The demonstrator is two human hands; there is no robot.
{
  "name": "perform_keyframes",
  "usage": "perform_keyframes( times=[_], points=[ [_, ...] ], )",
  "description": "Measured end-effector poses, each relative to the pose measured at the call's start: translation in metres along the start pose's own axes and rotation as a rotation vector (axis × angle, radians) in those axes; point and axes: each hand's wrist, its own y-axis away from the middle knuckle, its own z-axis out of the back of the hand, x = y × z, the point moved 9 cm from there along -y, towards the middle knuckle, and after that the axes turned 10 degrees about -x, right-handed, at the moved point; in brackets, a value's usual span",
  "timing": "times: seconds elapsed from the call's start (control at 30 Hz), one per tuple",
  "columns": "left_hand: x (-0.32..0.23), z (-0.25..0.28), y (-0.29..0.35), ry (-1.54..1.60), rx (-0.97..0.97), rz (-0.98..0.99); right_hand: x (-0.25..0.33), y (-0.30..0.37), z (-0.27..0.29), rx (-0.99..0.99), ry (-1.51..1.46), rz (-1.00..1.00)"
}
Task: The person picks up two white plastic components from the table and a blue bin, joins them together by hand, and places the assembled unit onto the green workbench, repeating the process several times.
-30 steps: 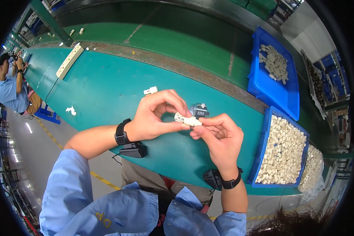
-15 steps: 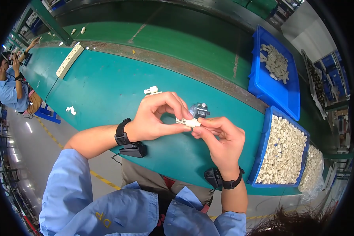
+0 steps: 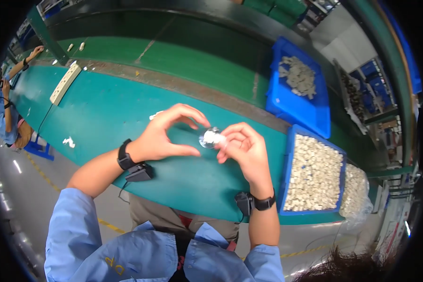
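My right hand (image 3: 245,149) pinches a small white plastic part (image 3: 214,137) between thumb and fingers, a little blurred. Facing it, my left hand (image 3: 160,134) has its thumb and fingers spread, with nothing between them. Just behind the white part, a shiny metal hand tally counter (image 3: 205,141) rests on the table, mostly covered by the part and my fingers. Another white plastic piece (image 3: 155,114) lies beyond my left hand, which partly hides it.
On the right stands a blue bin (image 3: 286,188) full of small white parts, a plastic bag of parts (image 3: 356,192) beside it. A second blue bin (image 3: 273,101) lies farther back. A power strip (image 3: 65,84) is at the left, near a co-worker (image 3: 4,115). The teal table (image 3: 113,103) spans the middle.
My left hand has let go of the white part and opened away to the left. The part stays in my right hand. The whole view has shifted, moving the bins leftward in it.
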Motion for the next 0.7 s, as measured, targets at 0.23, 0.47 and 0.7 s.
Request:
perform_keyframes(
  times=[0.23,0.47,0.7],
  points=[
    [0.020,0.047,-0.028,-0.294,-0.070,0.087,0.052,-0.025,0.077,-0.475,-0.484,0.158],
    [0.028,0.065,-0.033,-0.732,0.103,0.073,-0.018,-0.033,0.012,-0.208,0.363,0.189],
    [0.031,0.085,-0.026,-0.874,0.319,0.204,-0.039,-0.043,0.010,-0.197,0.442,0.078]
  ],
)
